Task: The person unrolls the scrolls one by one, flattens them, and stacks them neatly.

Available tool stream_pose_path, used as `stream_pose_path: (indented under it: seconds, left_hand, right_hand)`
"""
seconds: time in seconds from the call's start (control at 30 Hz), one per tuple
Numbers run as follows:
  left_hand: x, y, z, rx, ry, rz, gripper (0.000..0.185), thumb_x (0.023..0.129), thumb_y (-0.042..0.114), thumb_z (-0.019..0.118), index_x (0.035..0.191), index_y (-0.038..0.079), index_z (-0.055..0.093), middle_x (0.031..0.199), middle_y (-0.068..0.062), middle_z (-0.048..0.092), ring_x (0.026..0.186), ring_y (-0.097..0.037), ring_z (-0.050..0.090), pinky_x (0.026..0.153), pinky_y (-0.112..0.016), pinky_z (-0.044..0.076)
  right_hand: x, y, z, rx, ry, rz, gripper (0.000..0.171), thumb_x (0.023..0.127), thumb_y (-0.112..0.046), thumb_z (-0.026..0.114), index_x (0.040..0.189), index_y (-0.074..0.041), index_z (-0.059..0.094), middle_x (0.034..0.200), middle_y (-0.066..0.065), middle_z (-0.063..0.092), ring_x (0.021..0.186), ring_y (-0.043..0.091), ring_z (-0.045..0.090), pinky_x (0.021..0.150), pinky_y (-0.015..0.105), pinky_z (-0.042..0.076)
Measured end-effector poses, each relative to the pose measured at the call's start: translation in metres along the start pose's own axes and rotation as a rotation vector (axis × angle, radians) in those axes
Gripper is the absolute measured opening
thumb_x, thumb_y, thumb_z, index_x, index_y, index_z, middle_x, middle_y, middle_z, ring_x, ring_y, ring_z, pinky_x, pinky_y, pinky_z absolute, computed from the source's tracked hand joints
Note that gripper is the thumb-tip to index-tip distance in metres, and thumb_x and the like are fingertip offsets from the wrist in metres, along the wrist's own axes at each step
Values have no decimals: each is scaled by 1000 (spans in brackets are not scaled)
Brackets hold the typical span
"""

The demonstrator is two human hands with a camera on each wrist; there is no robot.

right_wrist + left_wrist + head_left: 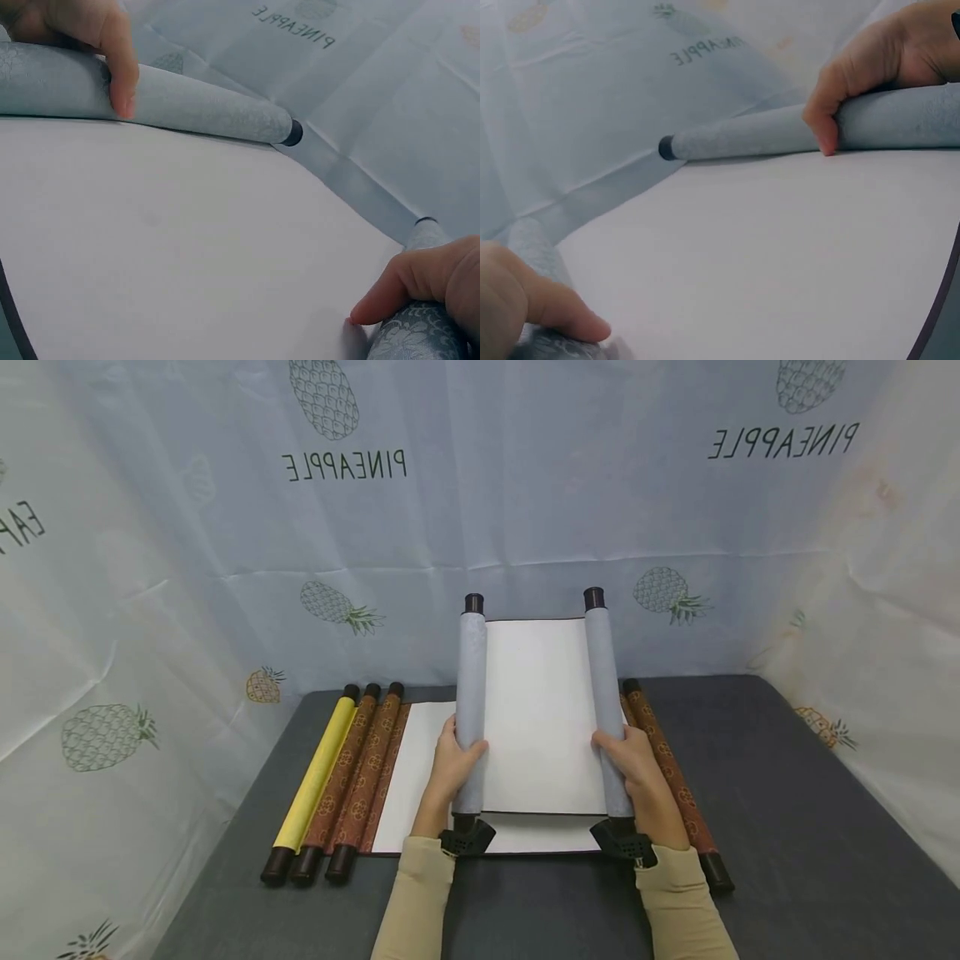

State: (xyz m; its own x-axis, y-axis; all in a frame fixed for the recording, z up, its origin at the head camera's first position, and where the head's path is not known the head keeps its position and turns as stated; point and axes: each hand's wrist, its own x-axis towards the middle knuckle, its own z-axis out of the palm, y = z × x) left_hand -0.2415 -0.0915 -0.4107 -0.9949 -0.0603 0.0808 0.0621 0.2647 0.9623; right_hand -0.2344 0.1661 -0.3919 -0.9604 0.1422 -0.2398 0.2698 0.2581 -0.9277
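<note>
A grey-blue hanging scroll is held partly unrolled above the table, its blank white side between two upright rolls with black end knobs. My left hand grips the left roll, the thumb lying across its front. On the right roll my right hand has the same kind of grip. The left wrist view shows the left thumb at the white sheet's edge; the right wrist view shows the right thumb likewise. Behind the rolls, the other fingers are mostly hidden.
Beneath lies a brown-patterned scroll, spread open with white paper between its left roll and right roll. Left of it are another brown scroll and a yellow scroll. Pineapple-print curtains enclose the dark table.
</note>
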Motion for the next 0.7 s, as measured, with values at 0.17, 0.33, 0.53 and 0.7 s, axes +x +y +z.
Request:
stream_pose_path:
  seconds: [0.17,0.33,0.53,0.7]
  left_hand:
    - [-1,2,4,3,62,-15,72,82,11,65,144,-5,33,138,-29,47,124,-45,50,98,-62,43]
    - [-1,1,3,21,102,-66,78,78,19,75,142,-3,36,136,-27,49,122,-44,52,97,-60,45]
    - [0,-2,-2,47,117,-49,62,79,14,69,133,-6,45,127,-28,56,114,-42,57,92,-58,48]
    - [-1,-2,-3,48,124,-36,52,79,11,65,126,-6,52,122,-27,60,109,-39,59,89,-55,50]
  right_hand:
    - [0,1,-2,-16,-14,-1,66,89,-18,50,144,12,29,141,33,37,114,40,43,92,49,40]
    - [-1,1,-4,-23,-23,-18,67,89,-18,53,145,10,29,142,33,36,115,40,44,91,48,41]
    - [0,1,-5,-20,-2,-34,66,90,-16,56,146,6,31,144,31,36,118,41,43,94,51,40]
    - [0,1,-6,-22,7,-42,65,89,-15,56,145,7,32,143,31,37,116,40,43,92,50,40]
